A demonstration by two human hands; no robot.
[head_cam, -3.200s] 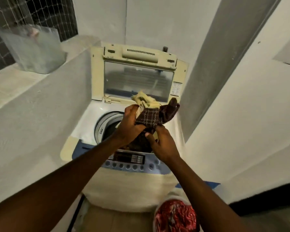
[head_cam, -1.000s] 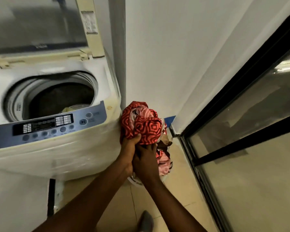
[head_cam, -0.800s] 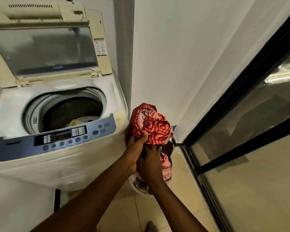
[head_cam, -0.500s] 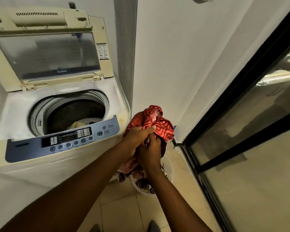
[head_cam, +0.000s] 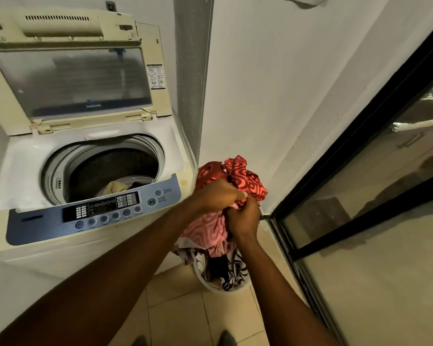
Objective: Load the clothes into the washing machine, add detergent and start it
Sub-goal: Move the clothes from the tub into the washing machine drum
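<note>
A top-loading washing machine (head_cam: 30, 158) stands at the left with its lid (head_cam: 70, 78) raised. Inside the drum a yellow cloth (head_cam: 115, 187) lies beside dark fabric. Just right of the machine, both hands bunch a red patterned garment (head_cam: 243, 176) above a white laundry basket (head_cam: 225, 287) on the floor. My left hand (head_cam: 219, 193) grips the garment from the left, and my right hand (head_cam: 243, 218) grips it from below. A pink part of the garment hangs down toward the basket, which holds more clothes.
The blue control panel (head_cam: 93, 213) runs along the machine's front edge. A white wall rises behind the basket. A black-framed glass door (head_cam: 360, 183) fills the right side. The floor is beige tile (head_cam: 185, 320).
The checked cloth held over the drum earlier is gone from my hands. Both hands now hold the red garment, lifted a little out of the basket, with more of it unfolding downward.
</note>
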